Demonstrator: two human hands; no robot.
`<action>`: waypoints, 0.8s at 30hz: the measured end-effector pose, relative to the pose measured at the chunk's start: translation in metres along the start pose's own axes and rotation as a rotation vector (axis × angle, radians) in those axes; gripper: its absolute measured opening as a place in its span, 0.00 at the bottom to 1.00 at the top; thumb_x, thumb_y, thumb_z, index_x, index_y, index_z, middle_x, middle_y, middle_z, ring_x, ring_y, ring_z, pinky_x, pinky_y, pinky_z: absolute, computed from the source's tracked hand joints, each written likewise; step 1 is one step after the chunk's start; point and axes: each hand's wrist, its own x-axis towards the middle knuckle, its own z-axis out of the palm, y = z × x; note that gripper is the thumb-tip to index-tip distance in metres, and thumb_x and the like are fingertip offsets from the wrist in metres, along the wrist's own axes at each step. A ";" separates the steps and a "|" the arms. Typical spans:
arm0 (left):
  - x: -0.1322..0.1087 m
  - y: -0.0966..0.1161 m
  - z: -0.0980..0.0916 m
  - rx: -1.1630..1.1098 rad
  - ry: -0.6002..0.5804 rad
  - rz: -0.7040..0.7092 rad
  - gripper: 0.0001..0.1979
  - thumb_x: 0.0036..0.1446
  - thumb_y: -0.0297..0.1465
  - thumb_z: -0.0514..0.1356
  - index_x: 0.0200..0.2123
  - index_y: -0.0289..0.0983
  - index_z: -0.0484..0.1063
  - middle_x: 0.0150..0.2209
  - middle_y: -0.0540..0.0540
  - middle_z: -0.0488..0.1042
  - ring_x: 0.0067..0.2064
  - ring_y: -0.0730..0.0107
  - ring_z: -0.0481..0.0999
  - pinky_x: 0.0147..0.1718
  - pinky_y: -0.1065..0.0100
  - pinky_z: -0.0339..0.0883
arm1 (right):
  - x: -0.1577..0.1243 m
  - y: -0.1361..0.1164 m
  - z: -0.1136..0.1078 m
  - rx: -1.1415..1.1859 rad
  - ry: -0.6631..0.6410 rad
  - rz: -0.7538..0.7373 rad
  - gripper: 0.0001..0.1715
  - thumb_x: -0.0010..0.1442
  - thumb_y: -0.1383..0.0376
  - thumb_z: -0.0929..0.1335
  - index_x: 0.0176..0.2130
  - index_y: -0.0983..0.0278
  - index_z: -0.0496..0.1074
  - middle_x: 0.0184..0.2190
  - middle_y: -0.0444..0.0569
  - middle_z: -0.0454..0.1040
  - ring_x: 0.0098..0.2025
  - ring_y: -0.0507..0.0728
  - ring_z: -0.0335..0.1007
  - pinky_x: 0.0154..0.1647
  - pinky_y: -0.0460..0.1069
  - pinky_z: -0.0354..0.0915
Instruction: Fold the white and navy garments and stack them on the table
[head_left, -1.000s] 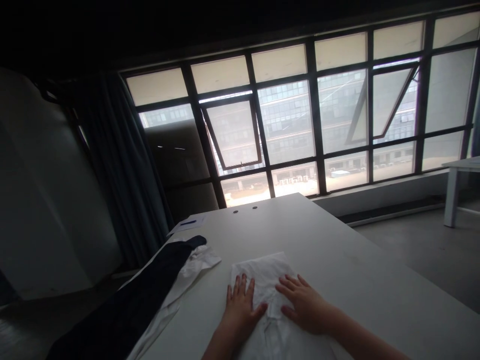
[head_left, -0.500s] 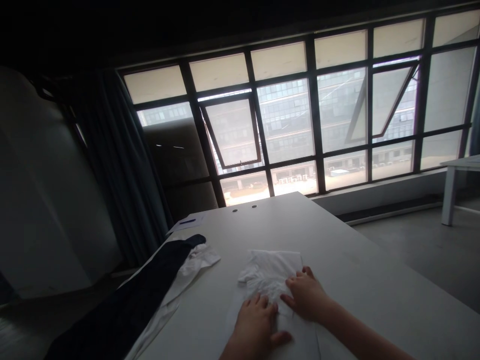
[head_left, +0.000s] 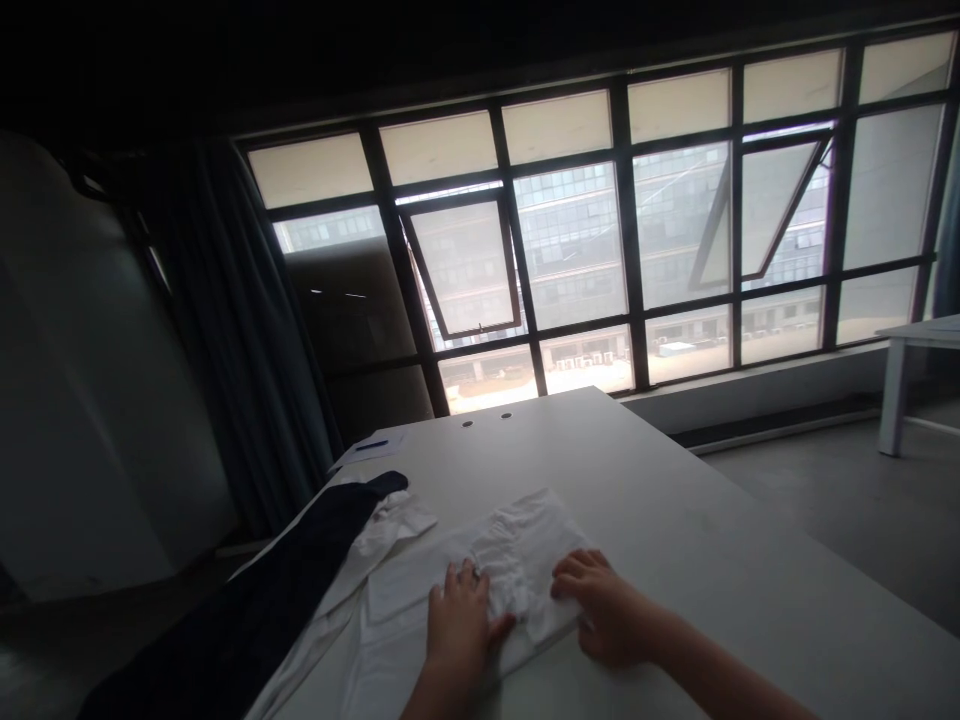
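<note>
**White garment (head_left: 525, 560) pressed under both hands on the worktop (head_left: 675, 500)**

The garment is being pressed down by the hands, and this pressing of its bunched middle is the step in hand. It lies towards the front of the worktop, slightly askew, with a ridge of crumpled folds through the centre and a flatter panel spreading towards the left edge. The left hand (head_left: 457, 625) is open, set on the cloth with its fingers spread, and nothing is seen pinched. The right hand (head_left: 604, 610) rests against the right side of the folds with its fingers lightly curled; whether cloth is gripped cannot be told.

Compared with the frame half a second earlier, the garment is spread further left and is less compact, and the left hand sits further left and further up the cloth.

A dark navy garment (head_left: 255, 600) lies along the left edge of the worktop, with a white sleeve (head_left: 390, 530) emerging from beneath it. Beyond them, near the far left corner, a sheet of paper (head_left: 367, 452) carries a blue pen (head_left: 371, 445).
</note>
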 end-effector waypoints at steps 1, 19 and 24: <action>0.001 0.003 0.004 -0.001 0.051 -0.004 0.31 0.60 0.50 0.59 0.62 0.40 0.70 0.69 0.34 0.61 0.69 0.36 0.55 0.60 0.40 0.54 | -0.001 0.009 0.001 -0.019 0.039 0.034 0.32 0.40 0.69 0.68 0.48 0.57 0.71 0.53 0.49 0.72 0.56 0.63 0.63 0.61 0.58 0.51; -0.006 0.045 0.014 -0.506 0.249 0.448 0.05 0.63 0.31 0.59 0.35 0.43 0.75 0.37 0.50 0.75 0.37 0.71 0.75 0.36 0.72 0.65 | -0.008 0.063 0.001 -0.074 0.179 0.289 0.17 0.47 0.73 0.66 0.39 0.60 0.68 0.41 0.48 0.69 0.45 0.59 0.65 0.48 0.51 0.60; -0.006 0.044 0.013 -0.426 0.237 0.431 0.06 0.59 0.26 0.60 0.36 0.44 0.75 0.37 0.50 0.77 0.37 0.69 0.76 0.35 0.72 0.63 | -0.009 0.056 -0.003 -0.071 0.200 0.295 0.12 0.51 0.69 0.66 0.38 0.59 0.67 0.40 0.47 0.70 0.43 0.58 0.66 0.45 0.50 0.59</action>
